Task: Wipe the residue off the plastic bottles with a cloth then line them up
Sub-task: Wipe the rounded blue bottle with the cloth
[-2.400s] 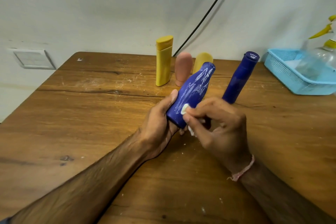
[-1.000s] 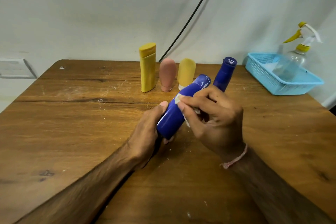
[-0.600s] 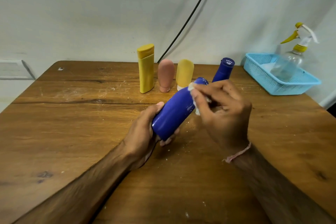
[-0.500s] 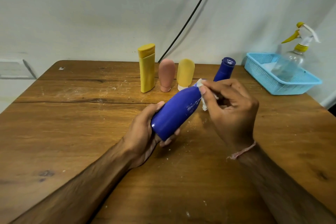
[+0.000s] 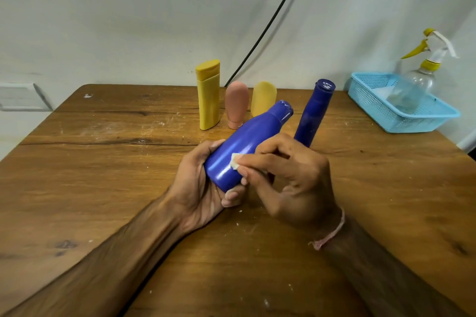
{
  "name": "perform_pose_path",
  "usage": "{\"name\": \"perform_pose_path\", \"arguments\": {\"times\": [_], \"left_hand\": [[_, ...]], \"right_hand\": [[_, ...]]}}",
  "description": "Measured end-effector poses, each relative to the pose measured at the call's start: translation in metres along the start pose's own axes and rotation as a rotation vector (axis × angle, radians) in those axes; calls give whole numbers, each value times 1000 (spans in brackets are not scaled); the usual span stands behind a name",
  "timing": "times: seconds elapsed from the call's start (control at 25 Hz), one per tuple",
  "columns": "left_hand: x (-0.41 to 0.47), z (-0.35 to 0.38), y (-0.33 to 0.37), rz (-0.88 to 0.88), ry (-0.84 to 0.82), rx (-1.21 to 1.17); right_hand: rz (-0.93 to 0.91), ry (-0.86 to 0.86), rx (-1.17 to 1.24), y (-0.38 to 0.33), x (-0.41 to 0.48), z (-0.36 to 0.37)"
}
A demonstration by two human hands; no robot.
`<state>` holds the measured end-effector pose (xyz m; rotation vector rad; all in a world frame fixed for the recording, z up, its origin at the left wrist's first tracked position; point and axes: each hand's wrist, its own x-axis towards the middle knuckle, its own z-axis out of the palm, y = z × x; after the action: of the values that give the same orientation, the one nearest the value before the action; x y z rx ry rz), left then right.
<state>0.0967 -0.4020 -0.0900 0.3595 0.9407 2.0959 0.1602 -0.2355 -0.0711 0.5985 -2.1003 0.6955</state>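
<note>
While pressing a white cloth (image 5: 235, 164) to the lower side of the blue bottle (image 5: 244, 147), pinches it in the right hand (image 5: 296, 183) and grips the base in the curled left hand (image 5: 195, 188), cap tilted far-right above the table (image 5: 103, 175). Has a taller blue bottle (image 5: 314, 116) standing just behind, then a yellow bottle (image 5: 208, 95), a pink bottle (image 5: 236, 104) and a short yellow bottle (image 5: 262, 96) farther left.

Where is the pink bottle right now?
In the head view the pink bottle stands at the far side of the table, near centre, between the tall yellow bottle and the short yellow bottle.
</note>
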Motion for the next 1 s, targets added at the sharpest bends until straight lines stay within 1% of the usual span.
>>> {"name": "perform_pose_path", "arguments": {"times": [0.04,0.08,0.16,0.2,0.24,0.32,0.44,0.48,0.52,0.6,0.68,0.76,0.88,1.0], "left_hand": [[0,0,1,-4,-14,-19],[0,0,2,-14,-27,-35],[0,1,2,-38,-41,-35],[0,2,2,-51,-46,-23],[0,2,2,-63,-50,-11],[-1,3,3,-71,-44,-2],[-1,2,4,-71,-36,-16],[-1,1,4,-75,-41,-16],[-1,1,4,-83,-51,-12],[-2,2,4,-107,-71,0],[-2,3,3,-121,-71,10],[-2,4,4,-106,-55,15],[-2,5,4,-33,-26,53],[-4,4,2,47,-8,149]], "right_hand": [[5,14,-23,-2,-1,3],[50,78,-65,1,0,4],[200,264,-152,11,3,2],[269,328,-154,15,5,0],[311,356,-134,18,6,-3],[287,323,-107,17,6,-5],[107,167,-105,6,2,-2],[94,170,-123,5,2,-2],[125,214,-148,8,4,-2],[247,340,-190,16,8,-5],[313,397,-196,19,9,-5],[302,387,-171,17,7,-2],[213,326,-154,12,6,-2],[282,382,-151,17,9,-7]]}}
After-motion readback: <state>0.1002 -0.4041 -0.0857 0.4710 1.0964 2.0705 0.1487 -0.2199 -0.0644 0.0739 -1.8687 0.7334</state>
